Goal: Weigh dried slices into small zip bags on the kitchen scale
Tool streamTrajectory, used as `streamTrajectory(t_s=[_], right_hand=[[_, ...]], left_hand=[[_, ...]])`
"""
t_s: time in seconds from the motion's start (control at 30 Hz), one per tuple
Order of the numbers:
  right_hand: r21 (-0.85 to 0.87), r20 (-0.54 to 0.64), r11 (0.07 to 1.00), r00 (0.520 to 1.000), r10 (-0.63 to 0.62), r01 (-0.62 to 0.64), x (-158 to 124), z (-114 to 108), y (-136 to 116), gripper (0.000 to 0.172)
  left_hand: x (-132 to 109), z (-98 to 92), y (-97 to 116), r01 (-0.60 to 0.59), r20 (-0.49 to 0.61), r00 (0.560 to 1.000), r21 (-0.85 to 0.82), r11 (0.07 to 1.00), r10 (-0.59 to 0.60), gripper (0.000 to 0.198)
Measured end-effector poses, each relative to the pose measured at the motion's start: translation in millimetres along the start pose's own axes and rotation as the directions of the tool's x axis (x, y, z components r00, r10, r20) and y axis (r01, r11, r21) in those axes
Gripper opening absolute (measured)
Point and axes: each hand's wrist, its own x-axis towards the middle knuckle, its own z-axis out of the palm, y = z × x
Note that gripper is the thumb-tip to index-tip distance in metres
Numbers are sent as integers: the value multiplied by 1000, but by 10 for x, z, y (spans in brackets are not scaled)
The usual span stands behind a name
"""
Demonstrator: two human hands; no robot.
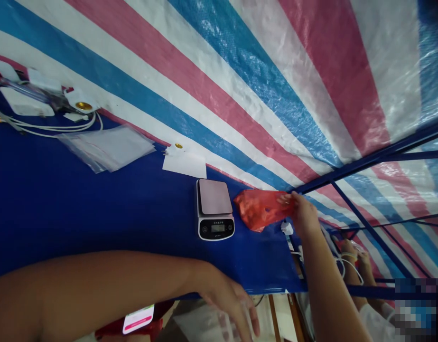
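Note:
My right hand (pixel 304 216) is closed on the gathered end of a red plastic bag (pixel 261 209). The bag lies at the right end of the blue table, its lumpy contents showing only dimly through the film. Just left of it stands a small digital kitchen scale (pixel 216 209) with a bare plate; its display is too small to read. My left hand (pixel 228 301) hangs below the table's front edge, fingers bent downward around a clear plastic bag (pixel 204 323), which is partly hidden by the hand.
Flat zip bags (pixel 112 145) and a white paper (pixel 185 164) lie along the back of the blue table (pixel 97 204), beside coiled white cables (pixel 62 127). A lit phone (pixel 138 319) is below the front edge. Blue metal bars (pixel 368 218) and another person's arms (pixel 354 266) are at right.

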Motion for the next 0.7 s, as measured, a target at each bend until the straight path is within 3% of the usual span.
streamTrajectory(t_s=[0.13,0.27,0.37,0.43,0.5,0.53,0.6,0.63,0.7], right_hand=[[-90,-128,996,992,12,-24,-185,-48,163,51],[-195,-272,976,961,44,-100,-192,-227,202,52],[-348,-374,932,926,-39,-101,-242,-348,151,61],[-550,-383,835,884,-269,16,-314,-352,80,65],[-781,-210,607,854,-475,146,-361,-275,8,53],[-849,-92,497,876,-473,179,-358,-213,-18,43],[-886,47,440,974,-221,142,-288,-79,-33,26],[-886,64,455,996,-60,84,-229,-22,-20,20],[-881,51,473,995,85,5,-100,50,46,10]], left_hand=[[-3,-14,-37,-96,43,995,25,995,95,51],[-40,14,-11,-88,26,996,51,995,87,62],[-64,32,-1,-74,-21,997,19,997,75,59],[-69,28,-6,-72,-34,997,28,997,73,58],[-68,17,-16,-74,-22,997,41,996,75,58],[-67,10,-21,-82,-10,997,31,996,82,58],[-62,1,-29,-104,4,995,-4,995,104,55],[-58,-1,-30,-110,4,994,-12,994,110,55],[-48,1,-25,-92,-15,996,19,996,92,54]])
